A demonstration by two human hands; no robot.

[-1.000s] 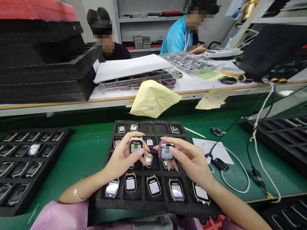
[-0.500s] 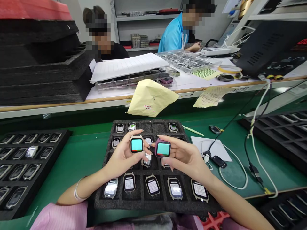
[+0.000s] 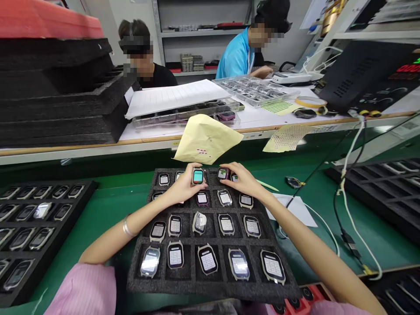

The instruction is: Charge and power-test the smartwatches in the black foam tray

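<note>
big green bench [image 3: 108,210] takes up most of the view, with a raised white counter [image 3: 262,116] behind it where two other people sit at their own work. on the far left of that counter there's a tall pile of black foam sheets [image 3: 55,92]. left on the green bench sits a black tray [image 3: 90,186] full of dark-screened watch bodies, and another black tray [image 3: 380,188] sits off right behind some white and black cables [image 3: 344,210].

dead centre is the black foam tray [image 3: 183,284], rows of watch bodies sitting in its pockets, most with lit white screens. a crumpled yellow sheet [image 3: 206,138] hangs off the counter edge right above it.

both arms are stretched out to the tray's far row. left hand [image 3: 182,186] is pinched tight on a pale watch [image 3: 197,176] with a teal screen, held just over the back row, near the middle pockets. right hand [image 3: 241,179] has its fingertips closed on a purple watch [image 3: 223,173] showing a white/green screen, right next to the pale one, low at a back-row pocket; can't tell if it's seated in the foam or just above it.
</note>
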